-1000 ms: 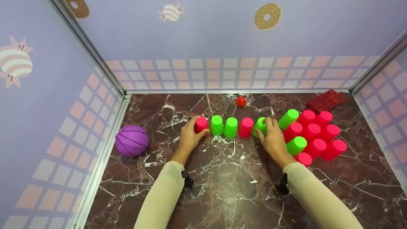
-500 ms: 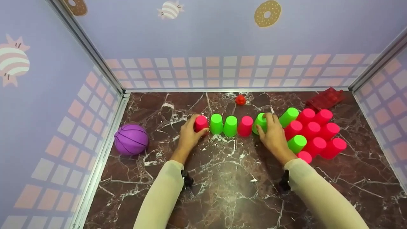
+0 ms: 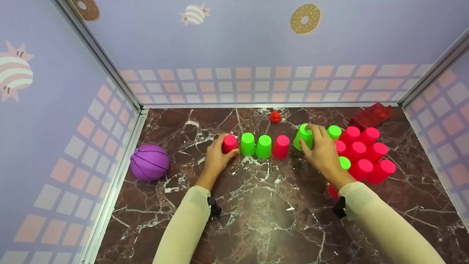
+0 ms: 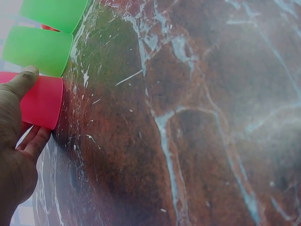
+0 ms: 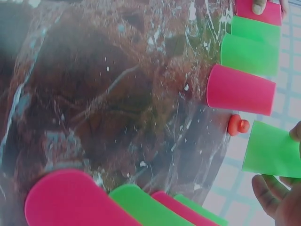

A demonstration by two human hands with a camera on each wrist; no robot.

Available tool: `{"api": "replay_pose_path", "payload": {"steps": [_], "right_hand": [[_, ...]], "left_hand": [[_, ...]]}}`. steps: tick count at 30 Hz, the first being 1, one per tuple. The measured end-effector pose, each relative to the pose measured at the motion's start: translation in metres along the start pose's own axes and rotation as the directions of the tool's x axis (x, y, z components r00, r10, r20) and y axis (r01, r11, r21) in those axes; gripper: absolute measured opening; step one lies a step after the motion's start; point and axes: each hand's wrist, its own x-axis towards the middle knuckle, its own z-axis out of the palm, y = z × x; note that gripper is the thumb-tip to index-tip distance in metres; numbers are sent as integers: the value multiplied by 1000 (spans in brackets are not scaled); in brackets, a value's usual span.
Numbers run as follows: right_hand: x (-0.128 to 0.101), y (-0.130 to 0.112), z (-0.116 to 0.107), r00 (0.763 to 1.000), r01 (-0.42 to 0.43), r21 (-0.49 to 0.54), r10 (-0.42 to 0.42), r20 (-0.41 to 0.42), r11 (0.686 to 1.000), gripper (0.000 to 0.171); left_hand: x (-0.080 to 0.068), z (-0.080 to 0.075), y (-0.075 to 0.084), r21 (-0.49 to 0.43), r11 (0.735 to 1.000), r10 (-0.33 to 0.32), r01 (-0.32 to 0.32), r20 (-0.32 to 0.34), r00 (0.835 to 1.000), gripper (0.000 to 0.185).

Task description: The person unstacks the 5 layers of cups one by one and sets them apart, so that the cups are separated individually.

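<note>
Upside-down cups stand in a row on the marble floor point(image 3: 256, 205). My left hand point(image 3: 228, 146) grips the pink cup point(image 3: 231, 143) at the row's left end; the left wrist view shows this pink cup point(image 4: 40, 101) between thumb and fingers. Two green cups point(image 3: 247, 143) point(image 3: 263, 146) and a pink cup point(image 3: 281, 146) follow to the right. My right hand point(image 3: 308, 137) holds a green cup point(image 3: 303, 136), raised and tilted, a gap away from the row's right end. In the right wrist view that green cup point(image 5: 273, 148) sits between my fingertips point(image 5: 270, 195).
A heap of pink and green cups point(image 3: 362, 154) lies on its side right of my right hand. A purple ball point(image 3: 150, 162) rests by the left wall. A small red toy point(image 3: 275, 117) and a red block point(image 3: 372, 115) sit near the back wall.
My right hand has lifted the green cup off the row's right end, up and toward the back, leaving a gap. The left hand stays on the pink cup.
</note>
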Motion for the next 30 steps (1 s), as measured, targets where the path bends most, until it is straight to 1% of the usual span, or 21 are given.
{"api": "replay_pose_path", "payload": {"steps": [9, 12, 15, 18, 19, 20, 21, 22, 23, 25, 26, 27, 30], "right_hand": [[-2, 7, -19, 998, 41, -20, -42, -46, 999, 46], [-5, 9, -27, 996, 58, -23, -59, -60, 998, 46], [-10, 12, -37, 994, 81, -24, -83, -74, 996, 45], [-15, 17, -47, 989, 108, -41, -112, -96, 993, 44], [-18, 19, -50, 987, 118, -50, -123, -106, 992, 44], [-20, 21, -54, 985, 124, -57, -129, -114, 991, 44], [-23, 22, -58, 983, 130, -67, -138, -121, 989, 45], [-25, 24, -62, 982, 134, -73, -142, -127, 988, 45], [-28, 26, -66, 981, 135, -79, -144, -132, 988, 45], [-34, 31, -73, 980, 131, -85, -142, -138, 988, 46], [-37, 32, -77, 981, 124, -85, -135, -139, 989, 47], [-41, 34, -80, 981, 120, -88, -132, -142, 989, 47], [-52, 41, -90, 983, 101, -87, -113, -146, 991, 47]], "left_hand": [[0, 2, -2, 15, 1000, -16, 16, 3, 1000, 61], [1, 2, -2, 17, 1000, -13, 13, 4, 1000, 62], [1, 2, -2, 4, 1000, 9, -9, -2, 1000, 63], [1, 2, -4, -18, 999, 50, -50, -26, 998, 64], [2, 5, -10, -18, 997, 73, -74, -44, 996, 63], [2, 6, -12, -20, 996, 89, -91, -56, 994, 63], [2, 9, -18, -25, 994, 108, -110, -71, 992, 63], [3, 10, -21, -22, 993, 117, -119, -80, 990, 63], [4, 13, -27, -19, 991, 128, -130, -90, 988, 62], [5, 16, -33, -16, 991, 129, -131, -91, 987, 63], [5, 15, -32, -23, 992, 119, -121, -77, 990, 64], [6, 18, -37, -15, 993, 113, -115, -77, 991, 64], [8, 23, -42, -9, 996, 87, -87, -50, 995, 67]]}}
